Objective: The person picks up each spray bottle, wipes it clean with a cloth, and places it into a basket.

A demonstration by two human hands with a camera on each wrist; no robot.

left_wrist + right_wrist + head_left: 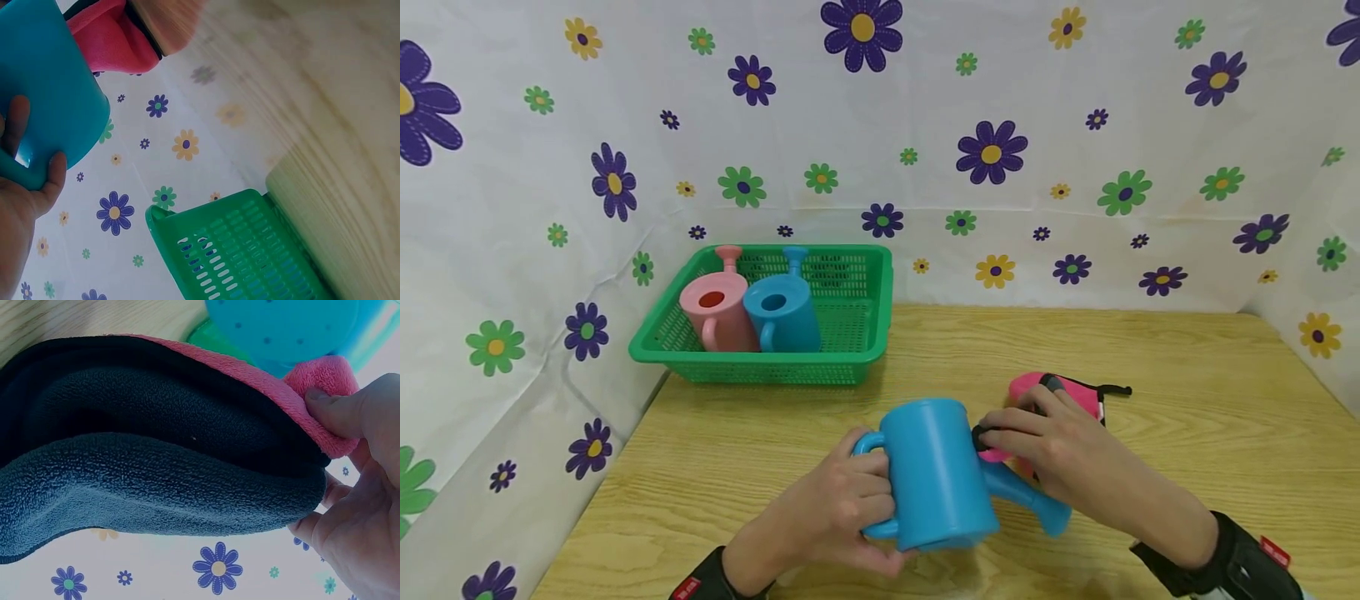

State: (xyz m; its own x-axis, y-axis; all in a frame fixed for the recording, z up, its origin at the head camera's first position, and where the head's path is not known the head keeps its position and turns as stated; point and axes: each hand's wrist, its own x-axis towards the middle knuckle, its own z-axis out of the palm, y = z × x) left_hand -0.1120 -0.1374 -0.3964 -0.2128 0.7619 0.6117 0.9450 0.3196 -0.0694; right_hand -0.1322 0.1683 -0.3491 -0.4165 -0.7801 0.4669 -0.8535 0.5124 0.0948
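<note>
My left hand (pixel 850 504) grips the handle of a blue watering can (pixel 936 475), held tilted above the table with its spout pointing to the lower right. In the left wrist view, fingers curl around the handle of the watering can (pixel 53 81). Just right of the can, my right hand (pixel 1052 437) pinches a pink and dark grey terry cloth mitt (pixel 1078 396), close against the can's side. The right wrist view shows thumb and fingers on the folded pink edge of the mitt (pixel 187 481), its dark opening facing the camera. The can's perforated sprinkler head (pixel 281 328) appears behind it.
A green plastic basket (pixel 760 367) stands at the table's back left. Inside it, a pink watering can (pixel 730 325) and another blue watering can (pixel 793 321) stand side by side. A flowered white sheet (pixel 887 108) covers the wall behind the wooden table (pixel 1210 367).
</note>
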